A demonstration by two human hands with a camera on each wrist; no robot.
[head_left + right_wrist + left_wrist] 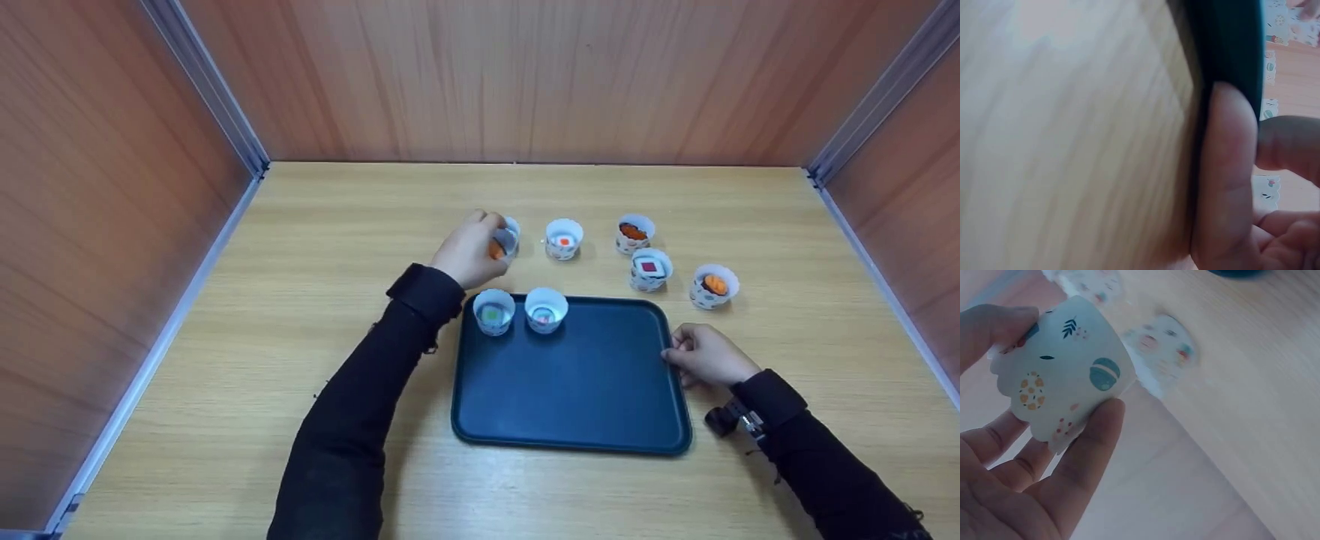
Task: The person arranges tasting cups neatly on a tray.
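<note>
My left hand [471, 251] grips a small white paper baking cup [1067, 365] between thumb and fingers, behind the far left part of a dark green tray [574, 382]. Leaves and egg-like motifs decorate the cup's side, and its rim is scalloped. Something orange-brown [496, 250] shows at the cup in the head view, partly hidden by the fingers. My right hand [709, 356] pinches the tray's right edge; in the right wrist view a fingertip [1229, 124] presses against the rim. Two paper cups, one with a green piece [493, 316] and one with a pink piece [544, 319], stand at the tray's far left.
Behind the tray stand more paper cups: one with a red-orange piece [563, 240], one with reddish-brown filling [634, 232], one with a dark red square [651, 268] and one with an orange top [713, 286]. Wood panels [517, 82] enclose the table.
</note>
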